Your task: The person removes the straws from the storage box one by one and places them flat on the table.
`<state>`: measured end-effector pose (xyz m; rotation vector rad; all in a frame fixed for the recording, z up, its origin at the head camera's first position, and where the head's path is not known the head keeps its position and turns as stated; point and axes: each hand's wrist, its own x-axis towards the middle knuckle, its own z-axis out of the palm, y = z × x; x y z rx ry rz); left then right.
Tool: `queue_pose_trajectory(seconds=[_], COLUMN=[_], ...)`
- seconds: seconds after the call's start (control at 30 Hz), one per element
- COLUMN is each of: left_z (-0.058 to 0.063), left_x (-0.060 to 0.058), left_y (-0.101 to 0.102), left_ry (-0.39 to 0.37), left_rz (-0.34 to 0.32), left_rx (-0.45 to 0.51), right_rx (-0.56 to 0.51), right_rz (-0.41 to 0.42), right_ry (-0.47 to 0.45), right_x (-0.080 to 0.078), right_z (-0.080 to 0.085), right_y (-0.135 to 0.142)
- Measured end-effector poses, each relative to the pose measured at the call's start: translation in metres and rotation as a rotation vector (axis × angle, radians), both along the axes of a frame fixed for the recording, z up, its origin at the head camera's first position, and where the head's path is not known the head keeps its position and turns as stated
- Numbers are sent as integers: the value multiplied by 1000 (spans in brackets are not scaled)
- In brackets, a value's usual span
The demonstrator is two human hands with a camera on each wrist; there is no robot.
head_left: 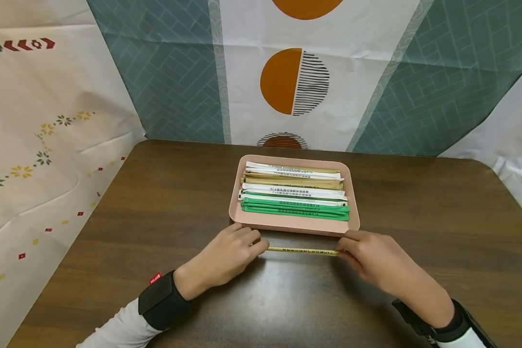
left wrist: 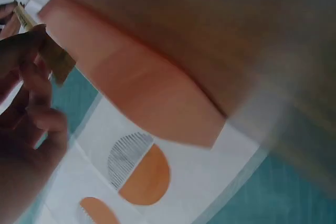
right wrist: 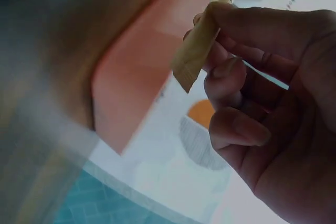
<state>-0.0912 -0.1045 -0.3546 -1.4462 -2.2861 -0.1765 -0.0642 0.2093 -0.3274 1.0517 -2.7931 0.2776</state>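
Observation:
A thin straw in a yellowish-brown paper wrapper [head_left: 303, 251] is stretched level between both hands, just in front of a pink tray [head_left: 287, 227]. My left hand [head_left: 229, 252] pinches its left end between thumb and fingertips. At the other end, my right hand [head_left: 374, 258] pinches it the same way. The flat tip of the wrapper [right wrist: 190, 66] sticks out past the right thumb and fingers in the right wrist view. A similar flat tip [left wrist: 59, 65] shows beyond the left fingers in the left wrist view.
Inside the tray lie several wrapped straws in rows: brown ones [head_left: 291, 181] and white ones [head_left: 293, 190] behind, green ones [head_left: 295, 208] in front. The dark wooden table [head_left: 182, 193] ends at a patterned cloth [head_left: 352, 87] hanging along its back edge.

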Motion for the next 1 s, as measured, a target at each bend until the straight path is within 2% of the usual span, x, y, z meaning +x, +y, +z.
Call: queue_pose_trajectory(seconds=[0.07, 0.17, 0.3, 0.43, 0.83, 1.0], left_z=[-5, -9, -12, -10, -7, -6], left_x=[1, 1, 2, 0, -2, -2], left_y=[0, 1, 6, 10, 15, 16], left_ry=[-7, -21, -53, -66, -159, -179], left_rz=[22, 92, 189, 251, 334, 342], left_rx=[-16, -39, -99, -140, -180, -204], right_rx=[41, 90, 115, 136, 199, 211], right_rz=[-26, -62, -99, -119, -143, -152], right_ry=[-12, 7, 54, 88, 28, 32], right_x=[1, 2, 2, 0, -4, -4], right_z=[-5, -13, -22, -26, -25, -24], right_y=[-5, -13, -20, -25, -28, -26])
